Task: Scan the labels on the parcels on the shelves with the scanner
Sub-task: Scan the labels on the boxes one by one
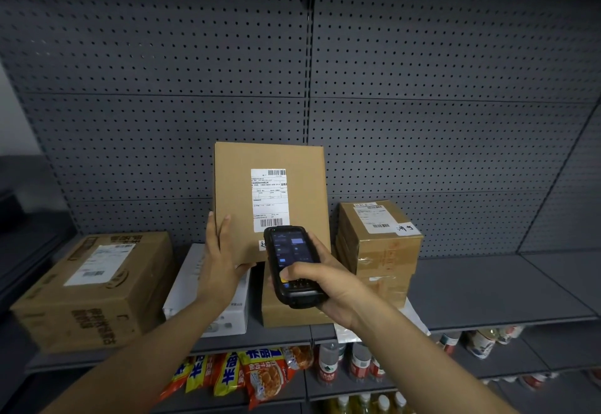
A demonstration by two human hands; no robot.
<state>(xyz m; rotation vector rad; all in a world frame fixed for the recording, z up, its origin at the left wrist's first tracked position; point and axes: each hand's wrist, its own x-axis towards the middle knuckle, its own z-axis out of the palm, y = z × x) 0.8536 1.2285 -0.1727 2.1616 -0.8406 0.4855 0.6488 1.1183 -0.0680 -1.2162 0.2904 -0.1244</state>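
My left hand grips the lower left corner of a flat brown cardboard parcel and holds it upright above the shelf. Its white label with barcodes faces me. My right hand holds a black handheld scanner with a lit screen, its top end just below the label's lower barcode. My thumb lies on the scanner's keypad.
On the grey shelf sit a large brown box at left, a white box, a brown box under the scanner, and a taped brown parcel at right. Snack packets and bottles fill the lower shelf.
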